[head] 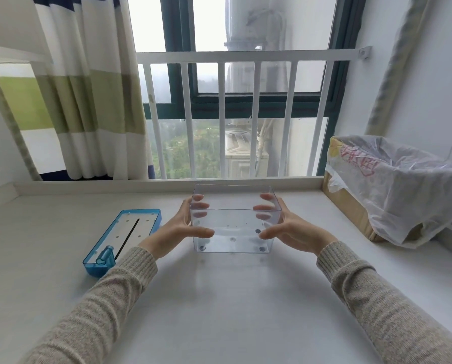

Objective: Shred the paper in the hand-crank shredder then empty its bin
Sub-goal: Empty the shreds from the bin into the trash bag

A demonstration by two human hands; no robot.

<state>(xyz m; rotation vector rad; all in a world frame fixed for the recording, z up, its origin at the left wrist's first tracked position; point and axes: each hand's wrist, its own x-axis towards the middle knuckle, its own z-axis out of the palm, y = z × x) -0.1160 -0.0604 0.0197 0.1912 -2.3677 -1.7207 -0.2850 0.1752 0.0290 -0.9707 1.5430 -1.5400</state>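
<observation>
Head view looks down on a clear plastic bin [235,232] standing upright on the white surface [219,298], held between both hands. At the bin's left wall the left hand [179,227] forms a wide grip: thumb along the near face, fingers curled round the far side and seen through the plastic. At the bin's right wall the right hand [288,228] mirrors it, thumb on the near face, fingers wrapped behind. The bin is rectangular, open-topped and see-through, with small round feet at its base; no shreds can be made out inside it. Left of the bin, apart from it, lies the blue shredder lid [123,239], translucent, long and turned underside up, with a pale plate, a dark slot and a stubby crank socket. Right of the bin, near the wall, stands a cardboard box [351,214] lined with a crinkled, thin plastic bag [403,185]. Behind the bin rise a white railing [246,57], a window and a striped curtain [88,101]. Both sleeves are ribbed beige knit.
</observation>
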